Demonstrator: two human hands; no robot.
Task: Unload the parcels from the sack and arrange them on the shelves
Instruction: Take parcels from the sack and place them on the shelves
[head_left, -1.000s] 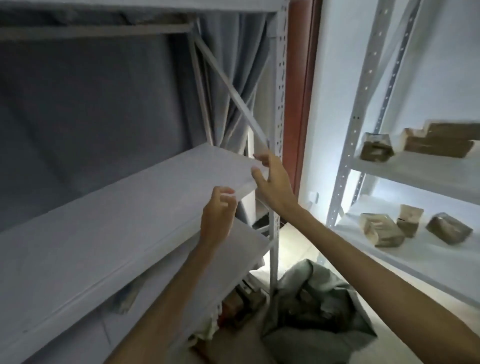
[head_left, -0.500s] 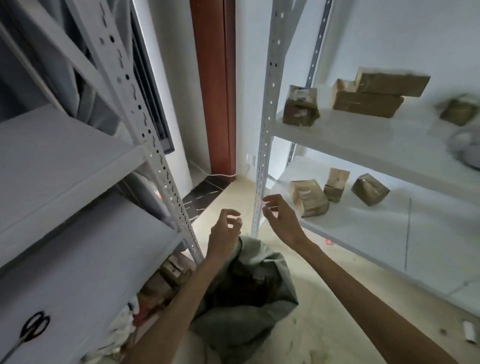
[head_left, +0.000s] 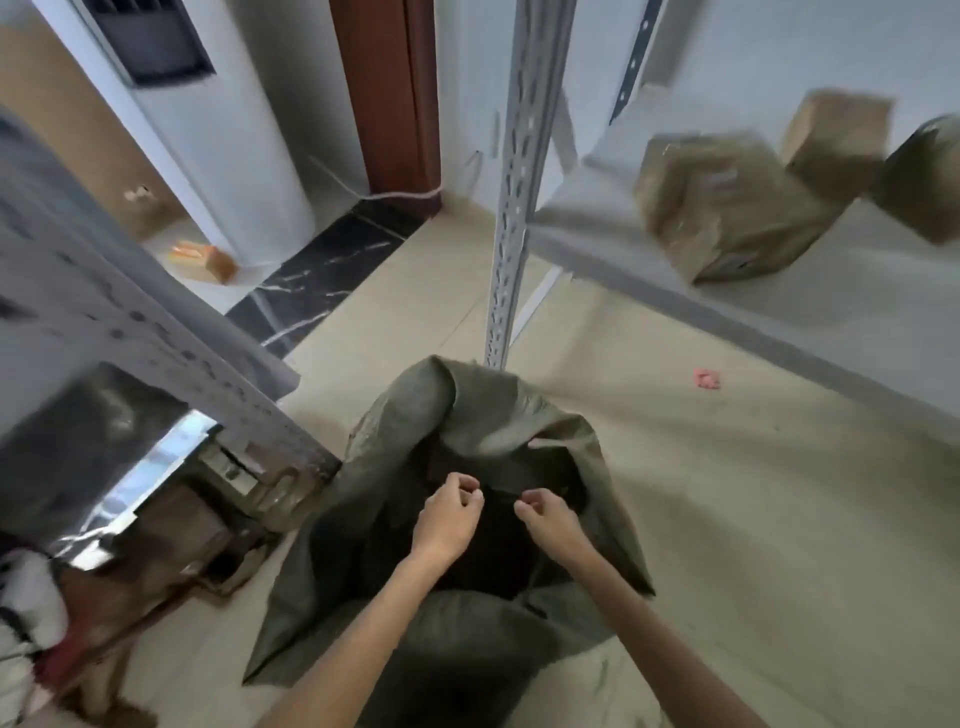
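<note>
Standing beside a grey shelf (head_left: 779, 291) that carried three brown parcels (head_left: 727, 208), a person reached over an open green sack (head_left: 467, 415) slumped on the tiled floor (head_left: 753, 519). Both the left hand (head_left: 447, 522) and right hand (head_left: 550, 525) hovered at the sack's dark mouth, fingers loosely curled and grasping nothing. A small pink scrap (head_left: 707, 379) lay nearby.

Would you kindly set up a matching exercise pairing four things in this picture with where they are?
Things:
1. sack
2. parcel
3. pink scrap
4. left hand

Places:
A. on the floor under the right shelf
B. over the sack's dark opening
C. on the right shelf
D. slumped open on the floor between the racks

Pairs: 1-D, 2-C, 3-A, 4-B
</note>
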